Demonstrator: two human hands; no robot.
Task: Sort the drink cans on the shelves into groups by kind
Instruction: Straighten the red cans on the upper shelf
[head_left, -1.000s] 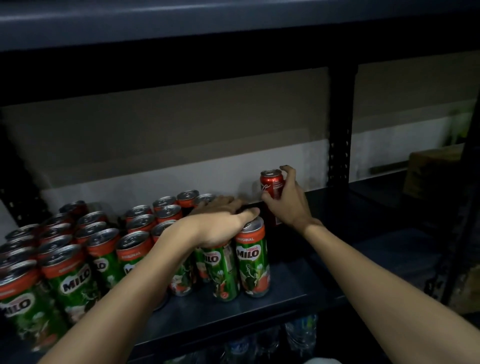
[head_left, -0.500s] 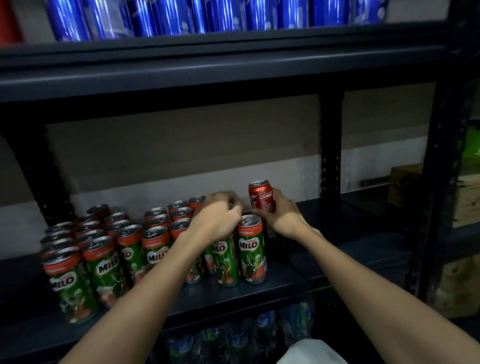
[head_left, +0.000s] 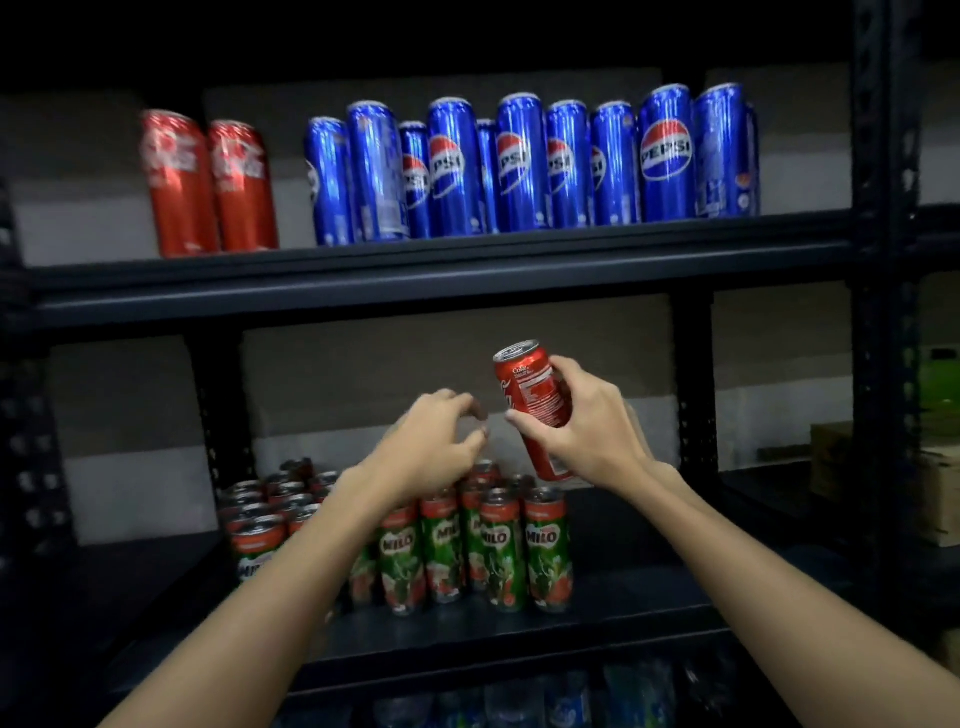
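Both arms reach forward. The right hand (head_left: 587, 426) grips a red metal can (head_left: 535, 395), tilted; the left hand (head_left: 434, 447) hangs with fingers loosely curled, holding nothing.

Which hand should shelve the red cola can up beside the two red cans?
Right. The right hand already grips the red cola can, lifted off the shelf. The left hand holds nothing, above the Milo cans.

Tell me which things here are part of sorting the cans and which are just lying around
Part of the job:
- red cola can gripped in the right hand
- left hand, holding nothing
- two red cans on the upper shelf
- blue Pepsi cans
- Milo cans

Just lying about:
- cardboard boxes at the right
- bottles on the shelf below
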